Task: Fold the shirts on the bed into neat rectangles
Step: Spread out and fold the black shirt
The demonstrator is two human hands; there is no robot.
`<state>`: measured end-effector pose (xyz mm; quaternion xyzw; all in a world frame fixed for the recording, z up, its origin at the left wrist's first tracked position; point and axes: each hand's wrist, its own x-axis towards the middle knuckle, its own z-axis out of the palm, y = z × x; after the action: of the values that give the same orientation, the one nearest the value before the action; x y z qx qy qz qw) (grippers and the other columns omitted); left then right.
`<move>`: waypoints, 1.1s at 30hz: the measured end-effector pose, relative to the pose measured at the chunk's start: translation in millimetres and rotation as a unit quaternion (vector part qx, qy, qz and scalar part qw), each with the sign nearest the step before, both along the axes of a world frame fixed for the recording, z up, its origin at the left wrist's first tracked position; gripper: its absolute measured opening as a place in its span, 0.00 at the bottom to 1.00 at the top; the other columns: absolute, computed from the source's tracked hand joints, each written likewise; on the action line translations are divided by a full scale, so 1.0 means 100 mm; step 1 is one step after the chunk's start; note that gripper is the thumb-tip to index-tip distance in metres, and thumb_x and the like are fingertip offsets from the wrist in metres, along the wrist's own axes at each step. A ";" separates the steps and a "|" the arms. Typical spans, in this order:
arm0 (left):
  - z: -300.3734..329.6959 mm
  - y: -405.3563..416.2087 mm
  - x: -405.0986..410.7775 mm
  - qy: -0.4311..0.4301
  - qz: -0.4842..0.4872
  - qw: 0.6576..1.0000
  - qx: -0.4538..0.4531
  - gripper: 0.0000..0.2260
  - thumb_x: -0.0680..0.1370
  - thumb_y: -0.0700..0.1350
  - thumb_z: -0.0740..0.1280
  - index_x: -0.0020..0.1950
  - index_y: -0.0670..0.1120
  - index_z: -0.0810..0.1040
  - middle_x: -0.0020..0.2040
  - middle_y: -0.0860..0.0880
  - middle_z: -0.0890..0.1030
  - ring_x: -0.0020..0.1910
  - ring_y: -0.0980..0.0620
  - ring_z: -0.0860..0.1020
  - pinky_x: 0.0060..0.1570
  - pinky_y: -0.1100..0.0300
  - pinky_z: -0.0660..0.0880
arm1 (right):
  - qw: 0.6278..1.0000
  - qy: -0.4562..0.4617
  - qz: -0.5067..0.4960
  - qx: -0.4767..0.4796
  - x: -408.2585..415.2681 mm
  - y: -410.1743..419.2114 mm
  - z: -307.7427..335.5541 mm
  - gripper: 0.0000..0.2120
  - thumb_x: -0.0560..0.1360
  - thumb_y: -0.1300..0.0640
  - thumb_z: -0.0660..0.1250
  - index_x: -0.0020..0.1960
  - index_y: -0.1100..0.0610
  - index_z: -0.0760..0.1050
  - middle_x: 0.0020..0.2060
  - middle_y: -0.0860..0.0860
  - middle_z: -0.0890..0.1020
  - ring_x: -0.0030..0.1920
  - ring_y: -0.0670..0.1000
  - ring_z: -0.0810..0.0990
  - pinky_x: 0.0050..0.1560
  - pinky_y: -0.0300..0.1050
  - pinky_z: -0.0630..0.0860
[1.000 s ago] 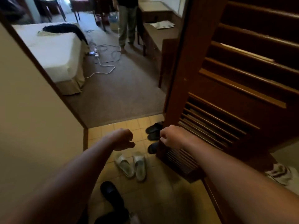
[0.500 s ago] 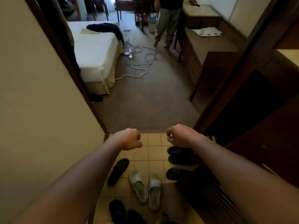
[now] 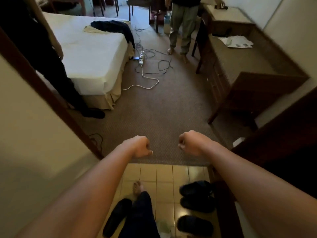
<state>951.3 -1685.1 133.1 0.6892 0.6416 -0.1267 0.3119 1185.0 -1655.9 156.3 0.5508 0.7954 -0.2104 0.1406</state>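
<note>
bed (image 3: pixel 92 54) sitting far left, beyond carpet (image 3: pixel 154 117). dark shirt (image 3: pixel 113 29) and pale shirt (image 3: pixel 95 30) lying crumpled on its far end. left hand (image 3: pixel 141 148) and right hand (image 3: pixel 190 143) hovering clenched, gripping nothing, near tile edge.

**Around the doorway**

I see dark slippers (image 3: pixel 197 201) on the tiled floor (image 3: pixel 164 174), a white power strip (image 3: pixel 141 57) with tangled cables on the carpet (image 3: pixel 154 114), papers (image 3: pixel 237 42) on the desk (image 3: pixel 240 59), and a barefoot person (image 3: pixel 182 23) standing beyond.
</note>
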 end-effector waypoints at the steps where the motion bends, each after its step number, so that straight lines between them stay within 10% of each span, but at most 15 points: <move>1: -0.06 0.31 -0.07 0.000 -0.007 1.000 -0.002 0.17 0.80 0.55 0.67 0.66 0.48 0.78 0.58 0.46 0.80 0.55 0.47 0.80 0.58 0.48 0.79 | 1.000 -0.002 -0.002 -0.006 -0.05 0.30 -0.07 0.08 0.81 0.52 0.63 0.53 0.52 0.80 0.47 0.49 0.82 0.47 0.50 0.81 0.53 0.53 0.81; 33: 0.35 7.48 -1.61 -0.001 0.090 0.996 -0.009 0.11 0.81 0.55 0.66 0.59 0.52 0.79 0.55 0.52 0.79 0.48 0.56 0.77 0.41 0.61 0.76 | 0.997 0.030 0.060 -0.025 -1.44 8.03 0.16 0.09 0.80 0.52 0.62 0.51 0.52 0.81 0.47 0.50 0.82 0.47 0.52 0.82 0.52 0.54 0.81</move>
<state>790.4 -937.2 167.8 0.6261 0.6993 -0.1038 0.3290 1041.4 -852.7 172.3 0.4919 0.8254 -0.2376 0.1427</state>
